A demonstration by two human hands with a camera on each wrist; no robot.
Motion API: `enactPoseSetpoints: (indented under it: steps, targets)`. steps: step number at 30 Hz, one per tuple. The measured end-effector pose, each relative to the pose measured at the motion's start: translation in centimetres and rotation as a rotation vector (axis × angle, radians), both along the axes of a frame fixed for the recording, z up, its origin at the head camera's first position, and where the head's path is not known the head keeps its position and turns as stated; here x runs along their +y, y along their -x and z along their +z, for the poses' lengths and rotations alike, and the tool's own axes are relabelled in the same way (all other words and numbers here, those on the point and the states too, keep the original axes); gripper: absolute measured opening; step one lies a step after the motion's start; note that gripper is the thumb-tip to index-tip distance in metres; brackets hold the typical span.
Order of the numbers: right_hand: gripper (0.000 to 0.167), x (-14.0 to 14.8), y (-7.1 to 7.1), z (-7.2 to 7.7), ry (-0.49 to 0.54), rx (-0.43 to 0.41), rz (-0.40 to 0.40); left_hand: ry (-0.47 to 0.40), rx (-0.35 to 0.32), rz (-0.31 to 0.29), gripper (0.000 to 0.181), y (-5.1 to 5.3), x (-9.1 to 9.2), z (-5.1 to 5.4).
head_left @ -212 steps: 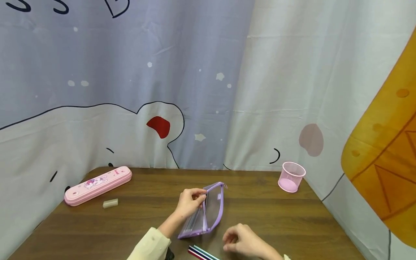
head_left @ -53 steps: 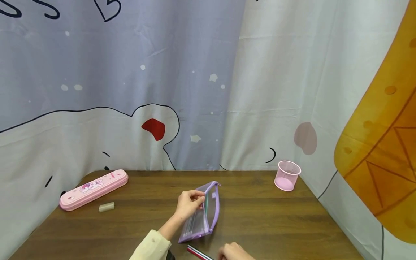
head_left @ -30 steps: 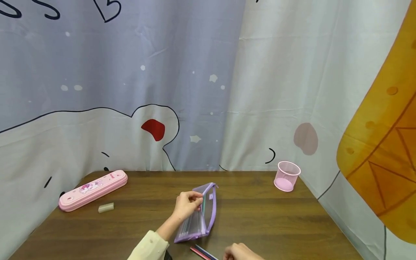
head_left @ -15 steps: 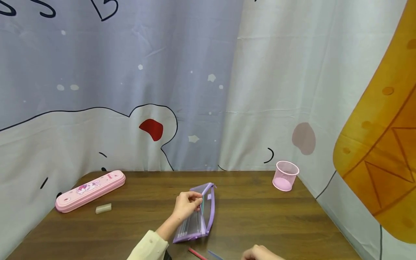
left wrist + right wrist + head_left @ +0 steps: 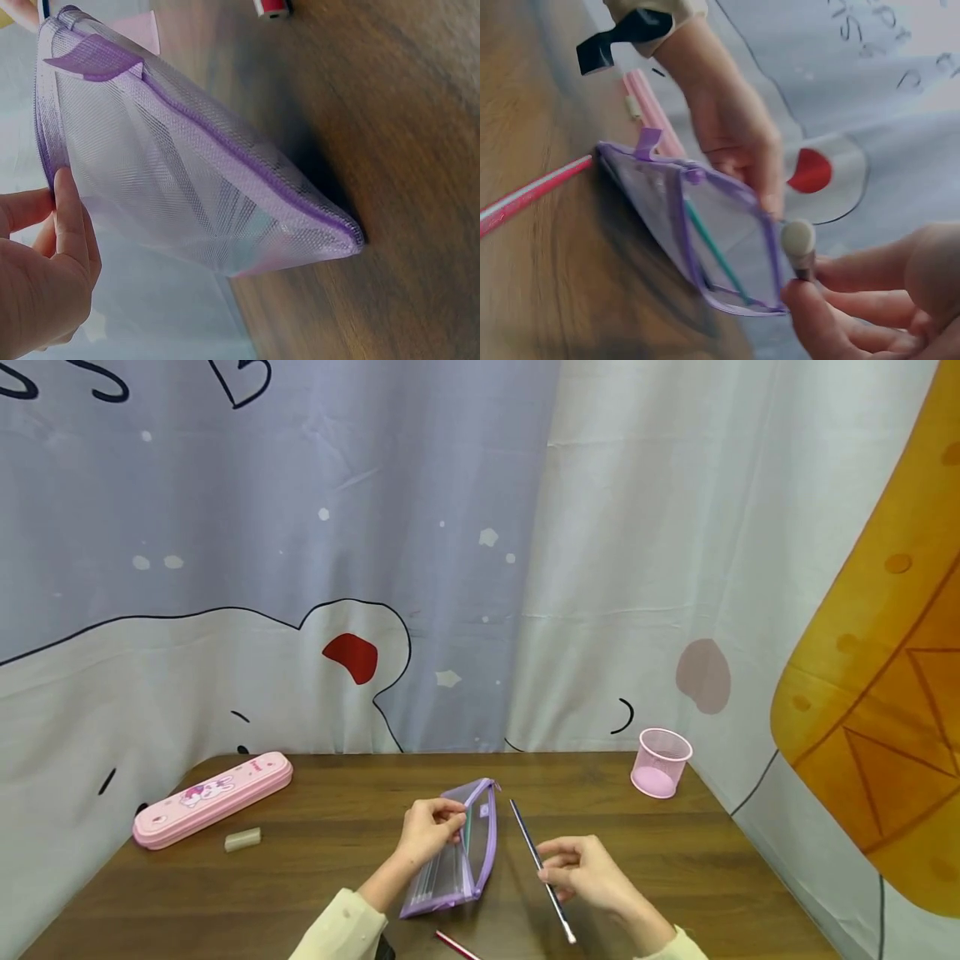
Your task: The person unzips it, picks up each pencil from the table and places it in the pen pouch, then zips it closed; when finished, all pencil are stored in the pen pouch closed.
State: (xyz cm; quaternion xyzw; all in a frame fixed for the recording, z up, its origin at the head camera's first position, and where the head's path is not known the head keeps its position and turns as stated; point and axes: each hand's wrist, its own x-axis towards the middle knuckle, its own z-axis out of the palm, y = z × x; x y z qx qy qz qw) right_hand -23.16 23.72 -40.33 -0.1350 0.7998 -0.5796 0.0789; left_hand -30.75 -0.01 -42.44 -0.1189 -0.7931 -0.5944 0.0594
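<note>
My left hand (image 5: pixel 429 832) pinches the upper edge of a purple-trimmed mesh zip pouch (image 5: pixel 448 878), which stands tilted on the table with its mouth unzipped. Inside the pouch, the right wrist view shows a green pencil (image 5: pixel 717 253). My right hand (image 5: pixel 588 870) holds a dark blue pencil (image 5: pixel 530 842) between thumb and fingers, just right of the pouch and raised over the table. The pencil's pale eraser end (image 5: pixel 799 238) points back toward me. A red-and-white striped pencil (image 5: pixel 456 945) lies on the table in front of the pouch, partly out of the head view.
A pink pencil case (image 5: pixel 213 800) lies at the back left, and a small pale eraser (image 5: pixel 242 839) is in front of it. At the back right stands a pink mesh cup (image 5: pixel 661 764). A printed curtain (image 5: pixel 465 560) hangs behind the wooden table (image 5: pixel 660 885).
The green pencil, earlier on the table, is now in the pouch. My right hand has picked up the dark blue pencil and raised it beside the pouch. My left hand keeps its pinch.
</note>
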Motion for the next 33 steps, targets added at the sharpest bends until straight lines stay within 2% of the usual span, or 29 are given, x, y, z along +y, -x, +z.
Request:
enactPoseSetpoints:
  steps: [3,6,12,23,29,31,33]
  targets:
    - [0.039,-1.8,1.7,-1.2,0.067,-0.046,-0.078,-0.003,0.001,-0.007,0.016,-0.2,0.1,0.0]
    - [0.040,-3.4,2.9,-2.1,0.119,-0.075,-0.116,-0.007,0.009,-0.034,0.017,-0.3,0.4,0.1]
    - [0.040,-5.5,4.2,-2.7,0.179,-0.101,-0.184,-0.005,0.012,-0.071,0.018,-0.6,0.8,0.4]
    - [0.037,-8.1,4.4,-3.7,0.184,-0.093,-0.269,-0.061,-0.013,-0.131,0.019,-1.3,1.0,0.8]
    - [0.029,-8.8,4.1,-4.3,0.144,-0.041,-0.266,-0.064,0.008,-0.122,0.017,-2.5,1.0,2.3]
    - [0.027,-8.7,3.8,-4.1,0.119,-0.012,-0.273,-0.068,0.005,-0.116,0.016,-2.6,0.9,2.5]
    - [0.027,-8.4,3.5,-3.8,0.106,0.015,-0.278,-0.073,-0.003,-0.111,0.016,-2.4,0.8,2.2]
